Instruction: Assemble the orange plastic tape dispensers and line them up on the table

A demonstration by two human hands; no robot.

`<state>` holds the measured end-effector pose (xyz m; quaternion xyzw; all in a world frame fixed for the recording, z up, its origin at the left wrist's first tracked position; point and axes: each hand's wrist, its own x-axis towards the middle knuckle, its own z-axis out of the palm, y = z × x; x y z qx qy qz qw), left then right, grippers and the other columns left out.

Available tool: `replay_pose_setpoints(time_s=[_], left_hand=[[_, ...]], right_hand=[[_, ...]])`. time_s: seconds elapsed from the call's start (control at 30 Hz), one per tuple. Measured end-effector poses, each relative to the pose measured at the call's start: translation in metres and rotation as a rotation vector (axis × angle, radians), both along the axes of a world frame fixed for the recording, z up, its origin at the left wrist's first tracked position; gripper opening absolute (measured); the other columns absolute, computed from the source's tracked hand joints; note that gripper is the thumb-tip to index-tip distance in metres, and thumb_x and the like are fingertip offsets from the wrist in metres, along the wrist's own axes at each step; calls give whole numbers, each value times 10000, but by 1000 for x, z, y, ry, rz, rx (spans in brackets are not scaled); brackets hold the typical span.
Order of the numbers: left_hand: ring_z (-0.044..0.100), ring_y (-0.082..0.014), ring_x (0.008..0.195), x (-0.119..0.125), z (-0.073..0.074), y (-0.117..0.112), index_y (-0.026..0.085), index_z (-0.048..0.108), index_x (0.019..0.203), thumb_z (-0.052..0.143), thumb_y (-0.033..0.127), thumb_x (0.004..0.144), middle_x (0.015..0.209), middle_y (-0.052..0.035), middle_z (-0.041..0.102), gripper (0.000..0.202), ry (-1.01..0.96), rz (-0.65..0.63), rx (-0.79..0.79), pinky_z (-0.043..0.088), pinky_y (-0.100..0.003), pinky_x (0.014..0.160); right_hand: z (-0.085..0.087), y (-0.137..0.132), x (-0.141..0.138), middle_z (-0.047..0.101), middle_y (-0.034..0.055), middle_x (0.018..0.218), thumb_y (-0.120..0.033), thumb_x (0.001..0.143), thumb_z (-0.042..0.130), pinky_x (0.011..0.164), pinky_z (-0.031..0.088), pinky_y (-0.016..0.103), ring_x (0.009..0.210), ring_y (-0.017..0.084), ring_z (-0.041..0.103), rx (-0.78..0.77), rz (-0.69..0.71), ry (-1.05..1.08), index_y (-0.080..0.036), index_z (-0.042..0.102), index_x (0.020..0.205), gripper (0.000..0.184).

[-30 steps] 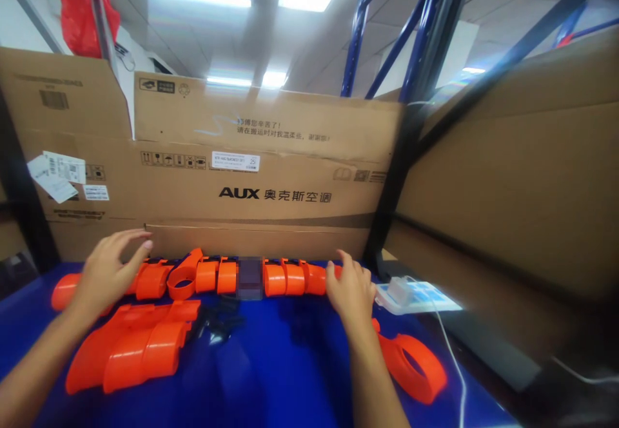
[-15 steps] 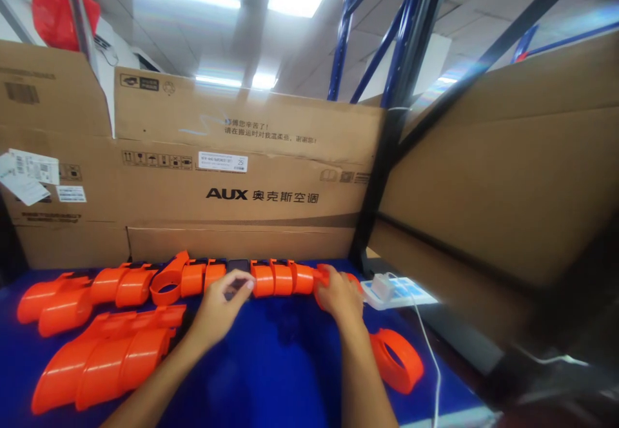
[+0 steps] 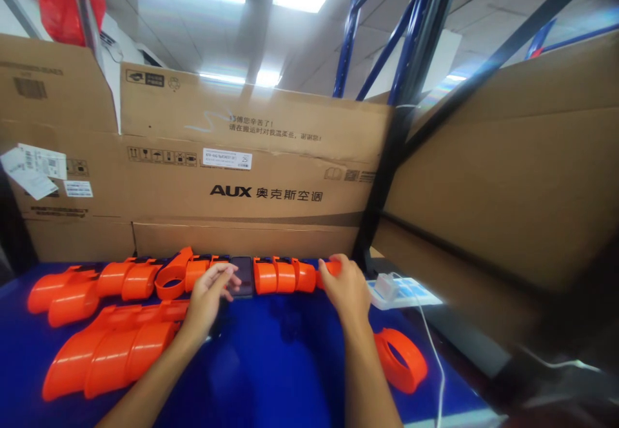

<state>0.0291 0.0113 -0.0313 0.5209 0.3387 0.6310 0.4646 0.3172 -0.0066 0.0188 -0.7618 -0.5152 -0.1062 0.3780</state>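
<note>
Along the back of the blue table stands a row of orange plastic rings (image 3: 265,276) with dark pieces on top. My right hand (image 3: 347,289) is curled round an orange ring (image 3: 333,268) at the row's right end; the hand covers most of that ring. In front of the row's middle, my left hand (image 3: 211,292) is raised with its fingers loosely apart and nothing seen in them. A dark smartphone (image 3: 243,276) stands just right of its fingertips, between the rings. Another loose orange ring (image 3: 399,358) lies right of my right forearm.
More orange rings (image 3: 109,354) lie joined at the front left. A white power strip (image 3: 409,291) with a plugged-in charger (image 3: 387,286) and a white cable (image 3: 435,357) is at the right. Cardboard panels (image 3: 271,222) wall the back and right, beside a black post (image 3: 380,189).
My left hand has moved left, away from the phone, uncovering more of it, and its fingers have loosened. My right hand has turned slightly on the ring at the row's end.
</note>
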Motion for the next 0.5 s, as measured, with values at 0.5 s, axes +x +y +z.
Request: replay_pose_setpoints(time_s=[0.5], left_hand=[[713,-236,895,21,8,-17,222,580,1244,679,478,820,1056,-99,732,505,-261,-284,-206,543,-321,744]], right_hand=[[-22,-26,-109,643,88,991,-272,790,722,810,518,403,903,243,623,607,1010,29,-207,571,1121,369]])
